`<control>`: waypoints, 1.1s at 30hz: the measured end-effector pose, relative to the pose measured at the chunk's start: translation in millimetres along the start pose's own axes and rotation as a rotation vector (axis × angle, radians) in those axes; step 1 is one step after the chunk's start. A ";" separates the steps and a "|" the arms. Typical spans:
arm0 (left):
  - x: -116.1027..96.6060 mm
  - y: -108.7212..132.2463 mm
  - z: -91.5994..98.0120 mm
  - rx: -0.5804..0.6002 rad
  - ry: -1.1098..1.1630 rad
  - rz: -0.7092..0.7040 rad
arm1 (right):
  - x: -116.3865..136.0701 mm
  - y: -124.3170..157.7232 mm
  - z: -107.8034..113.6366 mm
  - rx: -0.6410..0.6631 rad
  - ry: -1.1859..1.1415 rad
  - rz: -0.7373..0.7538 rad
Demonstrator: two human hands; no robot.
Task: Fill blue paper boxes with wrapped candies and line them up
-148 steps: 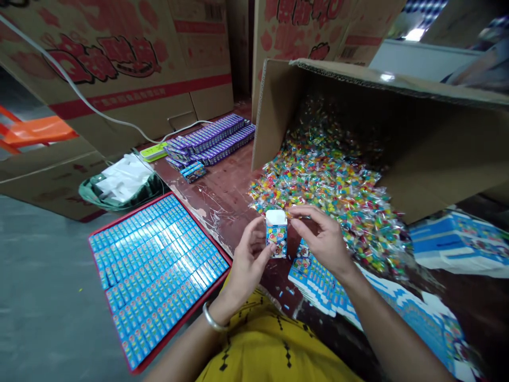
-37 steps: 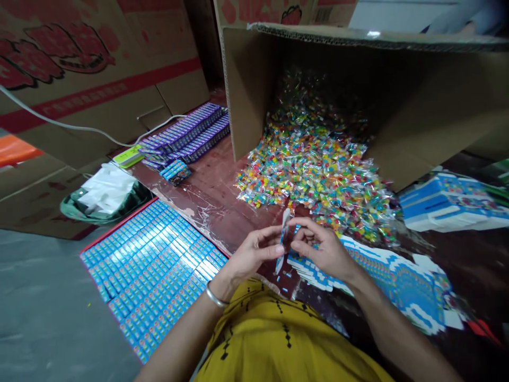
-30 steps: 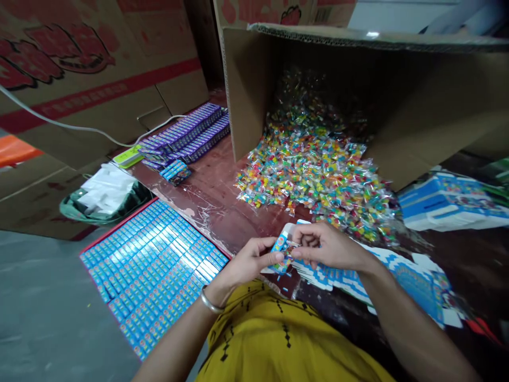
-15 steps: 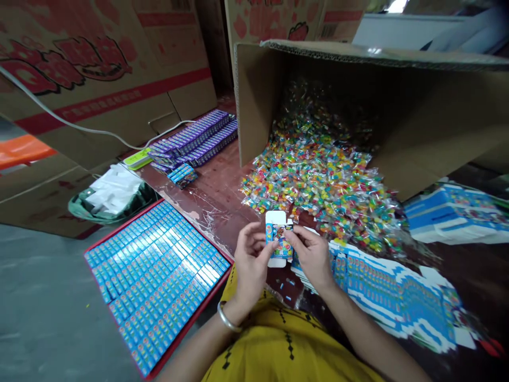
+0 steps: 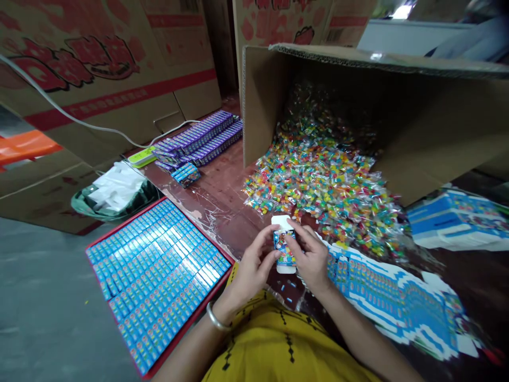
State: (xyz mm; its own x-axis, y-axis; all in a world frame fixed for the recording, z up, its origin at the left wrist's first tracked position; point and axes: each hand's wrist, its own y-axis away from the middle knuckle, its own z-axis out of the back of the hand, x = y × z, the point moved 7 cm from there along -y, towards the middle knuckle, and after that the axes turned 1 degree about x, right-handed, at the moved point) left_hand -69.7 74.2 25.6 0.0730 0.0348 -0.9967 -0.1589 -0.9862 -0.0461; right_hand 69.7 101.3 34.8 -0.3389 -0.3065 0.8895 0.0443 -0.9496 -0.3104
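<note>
A small printed carton (image 5: 283, 245), blue with white flaps at top and bottom, stands upright between both hands above the table edge. My left hand (image 5: 252, 266) pinches its left side and my right hand (image 5: 311, 255) pinches its right side with fingers curled. Just right of my right hand runs a long row of flat unfolded cartons (image 5: 382, 292). A heap of colourful wrapped candy packets (image 5: 322, 185) spills from a tipped cardboard box (image 5: 417, 106) right behind the carton.
A red tray (image 5: 155, 276) packed with several blue cartons lies at the left. Purple boxes (image 5: 202, 139) in rows, a green power strip (image 5: 142, 156) and a green bag of white pieces (image 5: 115, 188) sit behind it. More flat cartons (image 5: 457, 220) are stacked at right. Big printed boxes stand behind.
A flat carton taken from the row was turned and opened upright between both hands. In the last half second the hands and carton barely shifted; the view moved slightly.
</note>
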 end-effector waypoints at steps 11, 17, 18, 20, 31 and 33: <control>-1.3 -1.5 3.8 -0.007 0.250 0.049 | 15.8 -18.7 1.3 0.097 -0.062 0.053; 3.6 -1.7 5.1 -0.030 0.364 0.090 | 14.0 -28.8 -1.8 0.135 -0.255 -0.009; 3.8 -1.2 5.8 -0.025 0.357 0.095 | 15.5 -31.1 -4.1 0.187 -0.272 -0.005; 2.3 0.1 8.1 -0.025 0.322 0.090 | 15.9 -35.1 -8.3 0.284 -0.311 -0.057; -18.8 0.7 11.6 0.076 0.044 0.009 | 7.5 -51.3 -10.5 0.496 -0.256 -0.333; -18.0 0.5 12.4 0.089 0.042 0.009 | 5.0 -51.7 -12.2 0.523 -0.265 -0.358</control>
State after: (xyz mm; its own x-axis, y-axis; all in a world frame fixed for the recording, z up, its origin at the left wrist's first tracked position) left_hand -83.3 75.1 42.8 0.1119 0.0179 -0.9936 -0.2462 -0.9682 -0.0452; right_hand 54.3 149.7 51.3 -0.1793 0.0898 0.9797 0.4430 -0.8818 0.1618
